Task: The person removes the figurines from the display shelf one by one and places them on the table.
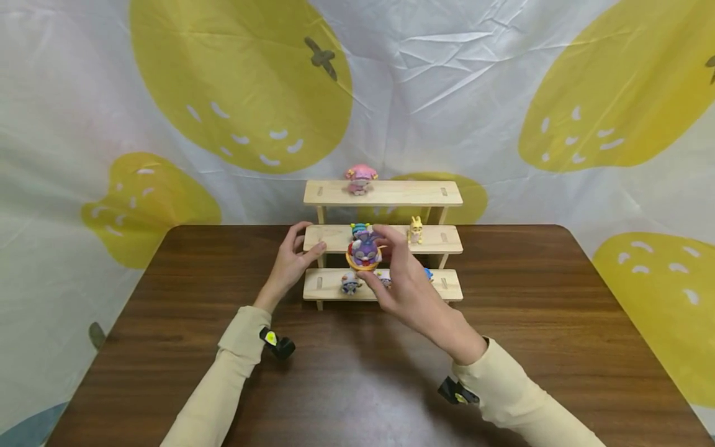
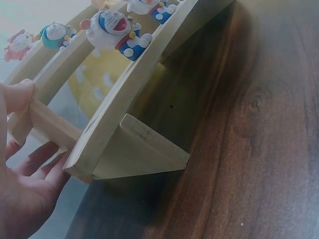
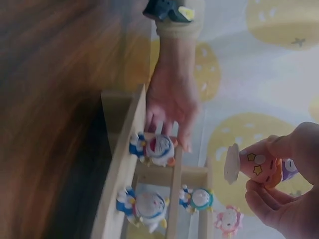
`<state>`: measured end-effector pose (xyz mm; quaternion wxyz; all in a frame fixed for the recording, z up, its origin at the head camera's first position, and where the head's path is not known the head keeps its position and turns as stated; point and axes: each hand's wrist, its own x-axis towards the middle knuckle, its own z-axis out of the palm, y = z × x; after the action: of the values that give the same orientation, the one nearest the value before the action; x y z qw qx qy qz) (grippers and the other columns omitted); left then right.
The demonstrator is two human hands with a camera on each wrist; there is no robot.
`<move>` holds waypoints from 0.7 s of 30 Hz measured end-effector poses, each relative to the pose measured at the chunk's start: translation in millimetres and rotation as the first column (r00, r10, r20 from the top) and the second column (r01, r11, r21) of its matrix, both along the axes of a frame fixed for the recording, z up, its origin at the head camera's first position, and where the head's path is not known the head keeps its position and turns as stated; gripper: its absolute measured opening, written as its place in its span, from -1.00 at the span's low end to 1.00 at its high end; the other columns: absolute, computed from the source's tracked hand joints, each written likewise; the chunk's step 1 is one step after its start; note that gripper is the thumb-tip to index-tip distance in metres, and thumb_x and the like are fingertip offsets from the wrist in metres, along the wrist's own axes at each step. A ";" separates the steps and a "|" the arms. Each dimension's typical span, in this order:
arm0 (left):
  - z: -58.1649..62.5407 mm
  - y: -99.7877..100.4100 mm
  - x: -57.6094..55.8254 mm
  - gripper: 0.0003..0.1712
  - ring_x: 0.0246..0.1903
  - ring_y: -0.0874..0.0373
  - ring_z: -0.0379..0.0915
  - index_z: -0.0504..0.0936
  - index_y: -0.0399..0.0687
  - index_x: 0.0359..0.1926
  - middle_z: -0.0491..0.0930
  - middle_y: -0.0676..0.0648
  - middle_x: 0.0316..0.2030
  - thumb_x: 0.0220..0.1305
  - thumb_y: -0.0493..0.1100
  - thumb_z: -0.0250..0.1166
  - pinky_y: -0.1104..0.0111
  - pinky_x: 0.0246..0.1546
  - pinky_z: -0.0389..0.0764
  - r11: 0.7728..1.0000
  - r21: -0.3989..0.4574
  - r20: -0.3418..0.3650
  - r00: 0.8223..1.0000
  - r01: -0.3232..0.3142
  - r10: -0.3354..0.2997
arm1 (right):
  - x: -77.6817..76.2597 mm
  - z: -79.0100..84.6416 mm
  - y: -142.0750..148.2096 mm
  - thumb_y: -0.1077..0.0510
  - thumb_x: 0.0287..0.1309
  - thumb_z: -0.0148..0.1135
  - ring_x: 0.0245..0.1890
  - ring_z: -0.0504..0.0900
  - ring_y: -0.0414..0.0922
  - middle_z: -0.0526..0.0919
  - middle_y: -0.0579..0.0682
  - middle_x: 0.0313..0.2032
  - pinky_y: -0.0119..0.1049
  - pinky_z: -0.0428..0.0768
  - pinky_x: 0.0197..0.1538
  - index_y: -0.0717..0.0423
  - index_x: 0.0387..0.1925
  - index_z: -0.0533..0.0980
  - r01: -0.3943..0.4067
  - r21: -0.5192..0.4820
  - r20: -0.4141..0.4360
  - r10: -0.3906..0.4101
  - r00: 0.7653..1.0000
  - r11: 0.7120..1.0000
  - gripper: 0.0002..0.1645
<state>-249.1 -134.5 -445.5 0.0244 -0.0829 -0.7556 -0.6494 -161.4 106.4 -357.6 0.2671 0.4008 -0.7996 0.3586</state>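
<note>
My right hand (image 1: 410,282) pinches a small purple figurine (image 1: 365,251) between thumb and fingers, held up in front of a three-tier wooden display stand (image 1: 333,239). In the right wrist view, the pink body with yellow stars (image 3: 258,158) and the white round base (image 3: 232,163) of this figurine show. My left hand (image 1: 287,261) grips the left end of the middle tier, thumb on top and fingers beneath, as the left wrist view shows. Behind the held figurine, a teal-hooded figurine (image 3: 202,198) sits on the middle tier, partly hidden in the head view.
A pink figurine (image 1: 360,180) stands on the top tier, and a yellow one (image 1: 415,231) on the middle tier's right. White-and-blue figurines (image 1: 350,284) sit on the bottom tier, some behind my right hand. The stand rests on a brown wooden table (image 1: 184,347) before a lemon-patterned cloth (image 1: 402,124).
</note>
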 end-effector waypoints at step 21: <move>-0.5 -0.3 -0.3 -0.30 -0.29 0.24 0.53 0.22 -0.12 0.46 0.54 -0.40 0.08 0.41 -0.21 0.30 0.32 -0.22 0.54 1.000 -0.002 0.000 1.000 0.000 0.000 | 23.9 -29.1 -20.8 0.25 0.17 0.46 -0.10 0.65 -0.06 0.57 0.12 -0.02 -0.31 0.66 -0.06 0.26 0.27 0.08 -0.036 0.052 0.074 0.032 0.997 0.998 -0.15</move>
<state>-249.3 -134.8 -446.0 0.0243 -0.0831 -0.7561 -0.6487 -137.6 85.7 -386.6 0.2208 0.4078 -0.8112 0.3562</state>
